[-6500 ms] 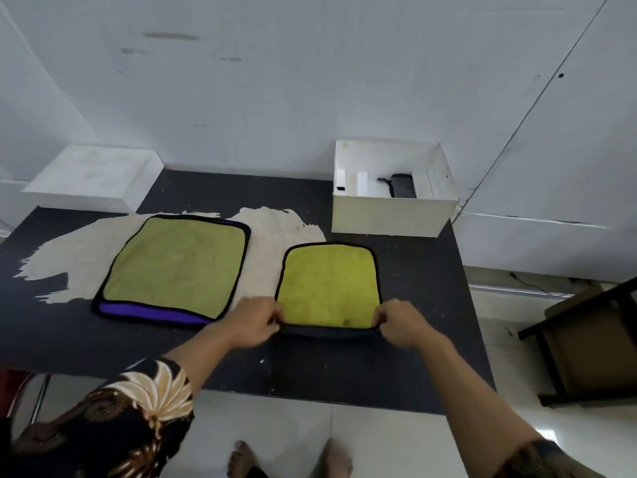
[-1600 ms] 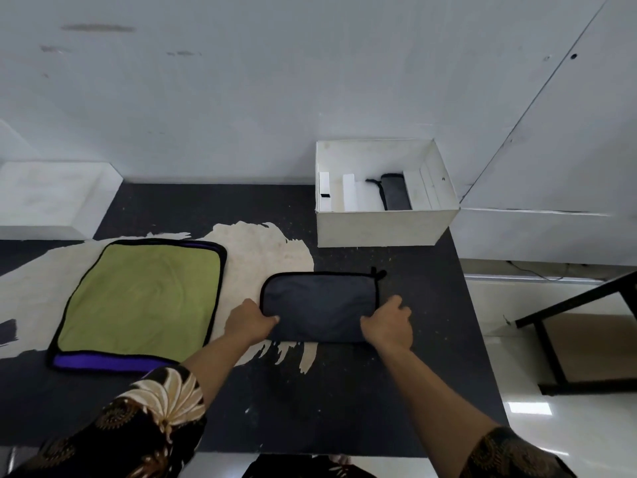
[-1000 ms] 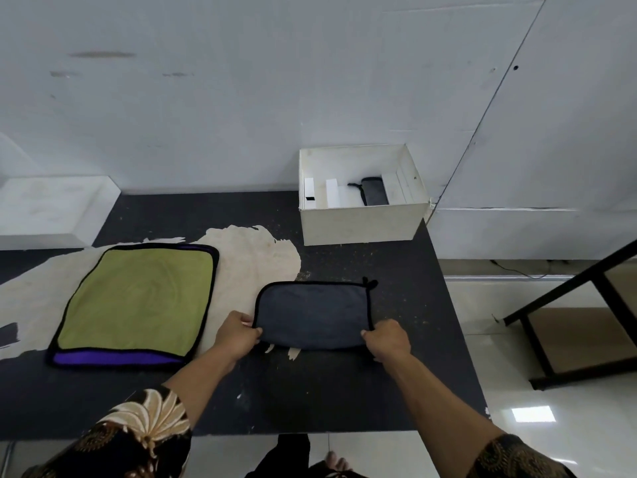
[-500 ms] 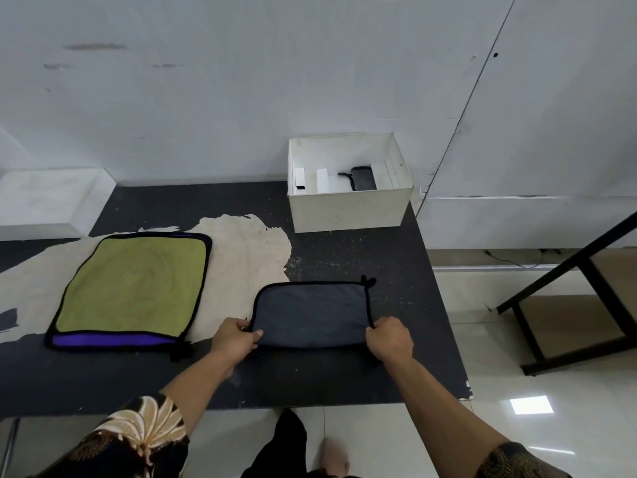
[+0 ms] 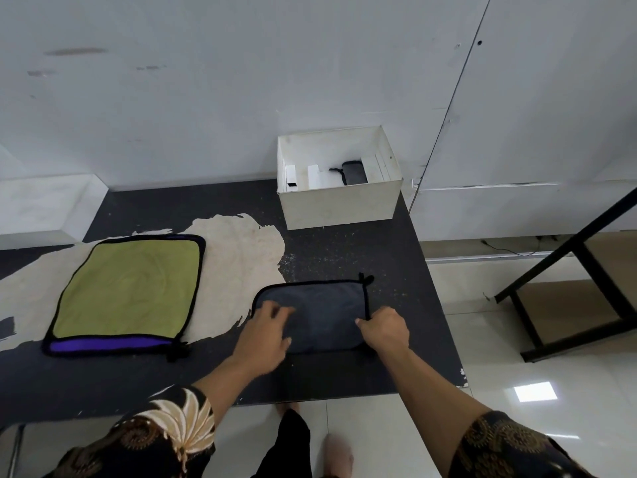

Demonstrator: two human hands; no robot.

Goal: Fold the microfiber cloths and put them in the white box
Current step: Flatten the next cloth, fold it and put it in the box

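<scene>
A grey cloth (image 5: 324, 308), folded in half with black trim, lies near the table's front right. My left hand (image 5: 265, 334) rests on its left part with the fingers spread and blurred. My right hand (image 5: 386, 331) pinches the cloth's right edge near the front corner. An unfolded green cloth (image 5: 131, 288) with black trim and a purple strip along its near edge lies flat to the left. The white box (image 5: 339, 205) stands open at the back right, with a dark folded cloth (image 5: 353, 172) inside it.
The black table (image 5: 344, 377) has a large pale worn patch (image 5: 241, 243) in the middle. A white block (image 5: 44, 205) sits at the back left. A black-framed stand (image 5: 568, 281) is on the tiled floor to the right. My feet show below the table edge.
The yellow cloth was folded in half, grey side out. Since half a second ago my left hand moved from the cloth's left front corner onto its surface; my right hand stays at the right edge.
</scene>
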